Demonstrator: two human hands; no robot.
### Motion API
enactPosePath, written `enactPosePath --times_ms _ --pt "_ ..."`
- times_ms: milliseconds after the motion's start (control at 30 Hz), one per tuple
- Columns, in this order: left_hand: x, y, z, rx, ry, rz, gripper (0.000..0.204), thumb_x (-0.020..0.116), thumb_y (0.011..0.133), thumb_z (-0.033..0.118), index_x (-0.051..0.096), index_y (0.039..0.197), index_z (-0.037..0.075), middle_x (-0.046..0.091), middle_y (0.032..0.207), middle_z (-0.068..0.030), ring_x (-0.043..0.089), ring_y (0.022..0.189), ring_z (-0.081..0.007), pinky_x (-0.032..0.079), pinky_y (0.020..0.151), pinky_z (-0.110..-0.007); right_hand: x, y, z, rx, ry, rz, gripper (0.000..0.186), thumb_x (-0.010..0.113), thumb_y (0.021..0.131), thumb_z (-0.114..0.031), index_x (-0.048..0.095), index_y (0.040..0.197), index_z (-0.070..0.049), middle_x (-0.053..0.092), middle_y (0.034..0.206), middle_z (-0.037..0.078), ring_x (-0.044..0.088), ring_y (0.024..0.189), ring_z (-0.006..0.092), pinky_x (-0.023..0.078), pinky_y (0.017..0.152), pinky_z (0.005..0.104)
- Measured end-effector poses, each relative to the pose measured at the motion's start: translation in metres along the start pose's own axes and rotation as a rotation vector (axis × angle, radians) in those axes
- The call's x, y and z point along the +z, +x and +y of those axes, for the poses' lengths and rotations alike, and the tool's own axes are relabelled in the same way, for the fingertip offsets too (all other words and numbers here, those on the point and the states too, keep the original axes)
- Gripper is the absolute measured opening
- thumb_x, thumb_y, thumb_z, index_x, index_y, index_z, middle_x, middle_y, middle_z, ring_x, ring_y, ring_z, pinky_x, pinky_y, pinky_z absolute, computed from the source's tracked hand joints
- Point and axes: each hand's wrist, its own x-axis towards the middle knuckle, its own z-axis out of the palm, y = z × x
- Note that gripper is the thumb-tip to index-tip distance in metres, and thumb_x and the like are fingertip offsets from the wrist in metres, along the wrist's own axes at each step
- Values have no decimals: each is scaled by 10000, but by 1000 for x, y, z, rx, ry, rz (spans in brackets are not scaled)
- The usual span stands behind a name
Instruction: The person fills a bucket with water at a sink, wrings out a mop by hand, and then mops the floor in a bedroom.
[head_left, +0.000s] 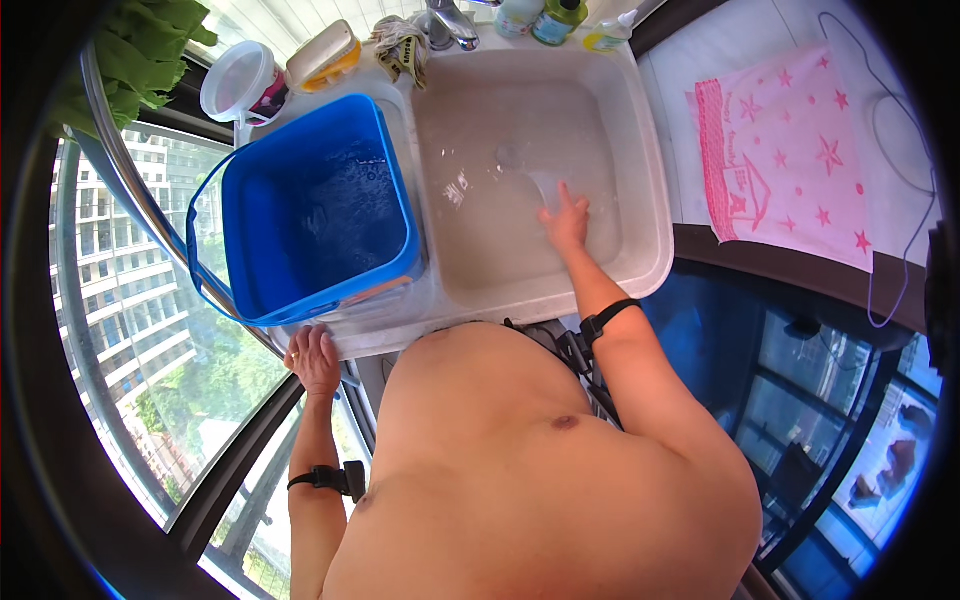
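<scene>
My right hand (567, 222) reaches into the grey-white sink basin (647, 200), which holds cloudy water (500, 235). Its fingers are spread, the index finger stretched forward, and nothing shows in the grasp. Just ahead of the fingertips, a pale streak runs through the water toward the round drain (508, 156); I cannot make out what it is. My left hand (314, 360) rests with its fingers laid over the front edge of the sink counter, holding nothing. Beside the basin, on its left, stands a large blue bucket (255, 225) with some water inside.
Along the back stand a clear plastic tub (238, 82), a soap box (325, 55), a crumpled cloth (402, 48), a metal faucet (453, 22) and several bottles (560, 20). A pink-printed towel (785, 155) and a thin cable (880, 120) lie at right. Windows flank the left.
</scene>
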Motion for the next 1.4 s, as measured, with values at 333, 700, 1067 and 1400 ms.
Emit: enactPosePath --times_ms 333,700,1067,1400 --pt "-4 2 2 -10 -49 3 268 423 942 307 593 1106 182 546 1133 -26 451 1162 -237 262 936 -431 -23 -16 -29 380 1326 -666 548 684 812 -222 490 1318 -142 559 1122 62 582 980 236 515 798 458" --pt "-8 5 3 -7 -42 56 233 447 909 304 595 1057 200 552 1065 -17 472 1090 -220 289 874 -406 -177 -42 -162 -72 1523 -627 479 696 834 -245 505 1235 -67 572 1056 58 580 924 154 522 805 332" --pt "-13 4 3 -25 -67 76 230 466 901 291 609 1042 180 561 1045 -14 488 1083 -225 305 876 -408 -204 -70 -264 -755 925 -9 710 813 732 -191 487 1348 -53 425 1255 117 539 1064 193 494 880 305" --pt "-10 7 4 -27 -76 65 213 473 892 302 609 1019 197 543 1031 -2 473 1085 -208 290 860 -413 -186 -95 -275 -1426 503 356 753 857 572 -188 577 1270 -228 402 1298 170 481 1142 325 531 789 351"
